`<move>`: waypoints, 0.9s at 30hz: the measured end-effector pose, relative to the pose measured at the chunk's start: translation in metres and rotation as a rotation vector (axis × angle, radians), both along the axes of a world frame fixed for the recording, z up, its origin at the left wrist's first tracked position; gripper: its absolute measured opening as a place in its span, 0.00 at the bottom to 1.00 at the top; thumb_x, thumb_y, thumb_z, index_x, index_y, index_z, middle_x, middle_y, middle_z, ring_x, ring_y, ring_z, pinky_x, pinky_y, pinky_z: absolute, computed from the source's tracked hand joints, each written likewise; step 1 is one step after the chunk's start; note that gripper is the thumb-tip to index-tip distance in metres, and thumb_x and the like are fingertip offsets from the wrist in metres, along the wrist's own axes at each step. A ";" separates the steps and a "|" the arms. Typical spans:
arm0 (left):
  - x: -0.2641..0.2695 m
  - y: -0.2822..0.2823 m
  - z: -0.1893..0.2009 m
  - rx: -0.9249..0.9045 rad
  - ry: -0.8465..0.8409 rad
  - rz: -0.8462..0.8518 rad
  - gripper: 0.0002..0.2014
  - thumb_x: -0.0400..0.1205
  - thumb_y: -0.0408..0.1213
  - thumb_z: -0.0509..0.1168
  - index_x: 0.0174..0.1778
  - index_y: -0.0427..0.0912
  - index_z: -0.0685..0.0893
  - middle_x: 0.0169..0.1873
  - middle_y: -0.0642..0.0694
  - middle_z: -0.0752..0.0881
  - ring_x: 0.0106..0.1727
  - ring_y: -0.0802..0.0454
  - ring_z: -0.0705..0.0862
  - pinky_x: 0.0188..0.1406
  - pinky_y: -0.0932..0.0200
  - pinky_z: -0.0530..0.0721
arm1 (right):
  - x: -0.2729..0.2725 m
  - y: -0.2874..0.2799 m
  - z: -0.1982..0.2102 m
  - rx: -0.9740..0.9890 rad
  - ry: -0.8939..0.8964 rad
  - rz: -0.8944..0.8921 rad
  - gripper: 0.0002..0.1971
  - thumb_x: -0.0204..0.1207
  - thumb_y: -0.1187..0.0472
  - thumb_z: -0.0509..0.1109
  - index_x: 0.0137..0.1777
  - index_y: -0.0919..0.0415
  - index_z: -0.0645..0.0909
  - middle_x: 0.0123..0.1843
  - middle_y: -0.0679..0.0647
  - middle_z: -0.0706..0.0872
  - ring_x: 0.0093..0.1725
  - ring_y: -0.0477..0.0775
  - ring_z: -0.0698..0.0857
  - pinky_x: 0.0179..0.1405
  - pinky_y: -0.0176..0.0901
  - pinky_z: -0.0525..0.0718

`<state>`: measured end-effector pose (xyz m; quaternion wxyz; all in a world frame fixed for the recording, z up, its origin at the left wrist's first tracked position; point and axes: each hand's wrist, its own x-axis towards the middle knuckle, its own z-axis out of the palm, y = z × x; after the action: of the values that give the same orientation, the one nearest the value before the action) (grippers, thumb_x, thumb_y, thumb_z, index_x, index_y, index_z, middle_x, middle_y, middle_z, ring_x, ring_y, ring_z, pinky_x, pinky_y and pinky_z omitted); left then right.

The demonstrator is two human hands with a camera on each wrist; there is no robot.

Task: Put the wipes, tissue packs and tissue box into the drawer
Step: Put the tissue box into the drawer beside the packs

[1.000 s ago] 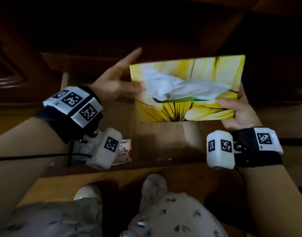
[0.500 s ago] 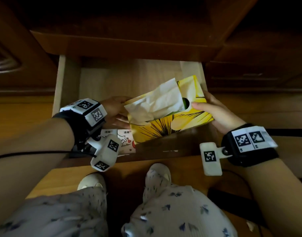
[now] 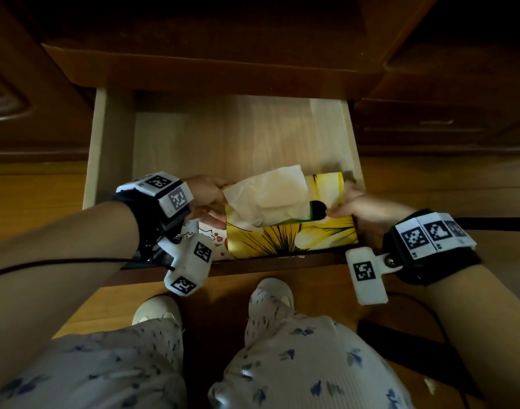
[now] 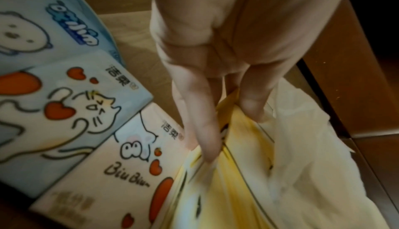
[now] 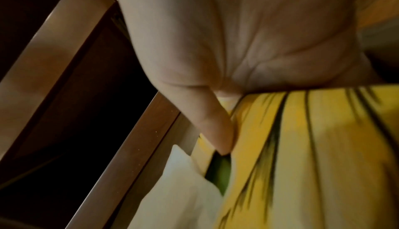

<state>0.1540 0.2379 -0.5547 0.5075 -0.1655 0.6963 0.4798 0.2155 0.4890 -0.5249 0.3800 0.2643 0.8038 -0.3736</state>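
The yellow flowered tissue box (image 3: 294, 236) sits low in the front right of the open wooden drawer (image 3: 111, 149), a white tissue (image 3: 270, 193) sticking out of its top. My left hand (image 3: 210, 202) holds its left end, thumb and fingers on the box edge (image 4: 235, 130). At the other end my right hand (image 3: 345, 202) grips the box (image 5: 313, 147), thumb by the opening. Beside the box on the drawer floor lie tissue packs with cartoon prints (image 4: 129, 161) (image 4: 71, 106) and a blue pack (image 4: 47, 19); whether that one is wipes I cannot tell.
The back half of the drawer floor (image 3: 223, 137) is bare wood. A dark desk top (image 3: 208, 63) overhangs the drawer's rear. My knees in flowered trousers (image 3: 282, 364) and light shoes (image 3: 155, 312) are just in front of the drawer.
Both hands have brought the tissue box down from above the drawer into its front right part, tilting it flatter next to the packs.
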 end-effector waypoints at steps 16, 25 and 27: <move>0.008 0.003 0.011 0.042 -0.051 0.034 0.28 0.82 0.26 0.55 0.78 0.48 0.64 0.75 0.36 0.71 0.64 0.41 0.76 0.45 0.39 0.86 | -0.001 -0.017 0.027 0.118 0.291 0.330 0.38 0.72 0.52 0.71 0.80 0.51 0.57 0.83 0.51 0.59 0.81 0.53 0.61 0.76 0.47 0.61; -0.003 -0.015 0.023 0.047 0.034 0.187 0.11 0.81 0.29 0.57 0.56 0.41 0.79 0.54 0.42 0.79 0.46 0.50 0.80 0.29 0.59 0.88 | 0.003 -0.069 0.013 0.113 0.168 1.167 0.68 0.47 0.45 0.84 0.79 0.33 0.36 0.83 0.49 0.26 0.80 0.53 0.24 0.76 0.63 0.25; -0.006 -0.018 0.024 0.070 0.012 0.211 0.08 0.80 0.29 0.57 0.49 0.42 0.79 0.50 0.42 0.79 0.46 0.50 0.80 0.30 0.58 0.88 | 0.002 -0.073 0.009 0.152 0.153 1.231 0.70 0.48 0.46 0.85 0.79 0.36 0.34 0.82 0.52 0.24 0.79 0.54 0.22 0.74 0.65 0.24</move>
<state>0.1485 0.2204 -0.5303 0.4552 -0.2172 0.6610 0.5556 0.2172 0.4156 -0.5161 0.4472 -0.2483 0.8581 -0.0458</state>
